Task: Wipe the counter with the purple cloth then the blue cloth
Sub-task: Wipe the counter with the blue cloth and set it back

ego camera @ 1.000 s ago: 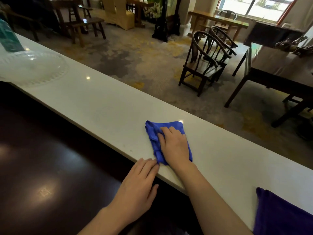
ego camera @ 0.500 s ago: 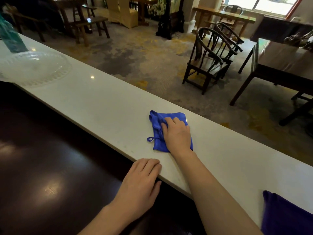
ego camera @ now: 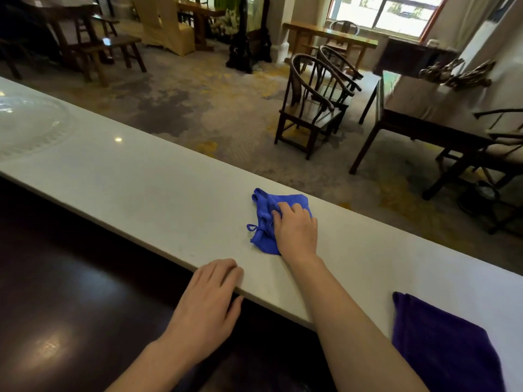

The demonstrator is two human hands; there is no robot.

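A long white counter (ego camera: pixel 147 179) runs from the left edge to the lower right. My right hand (ego camera: pixel 297 230) presses flat on a crumpled blue cloth (ego camera: pixel 263 213) near the counter's middle, covering its right half. A small loop of the cloth sticks out on the left. My left hand (ego camera: pixel 206 301) rests palm down on the counter's near edge, holding nothing. The purple cloth (ego camera: pixel 441 343) lies flat on the counter at the lower right, apart from both hands.
A clear glass dish (ego camera: pixel 28 128) sits on the counter at the far left. Below the counter is a dark glossy lower surface (ego camera: pixel 70 292). Beyond the counter stand wooden chairs (ego camera: pixel 314 106) and a dark table (ego camera: pixel 424 123) on carpet.
My right hand has pushed the blue cloth away from me, toward the counter's far edge, and the cloth has bunched up. My left hand stays on the near edge.
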